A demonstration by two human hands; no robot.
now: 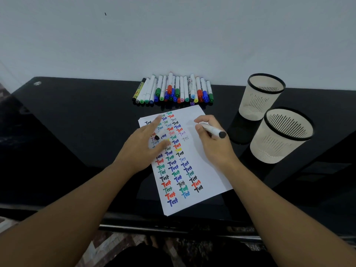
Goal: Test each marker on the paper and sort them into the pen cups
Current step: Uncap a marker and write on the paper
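The paper (194,164) under your hands carries columns of the word "Test" in black, red, green, blue and yellow. Your right hand (212,139) curls its fingers round a white marker (211,129), its black end pointing toward the two white slotted pen cups (261,95), black-rimmed, well apart to that side. Your left hand (143,143) lies with straight fingers pressing the sheet flat; a small black cap (157,137) shows between its fingers, though whether it is pinched there is unclear. Beyond both hands, the remaining markers (173,89) lie bunched on the glossy black table (77,122).
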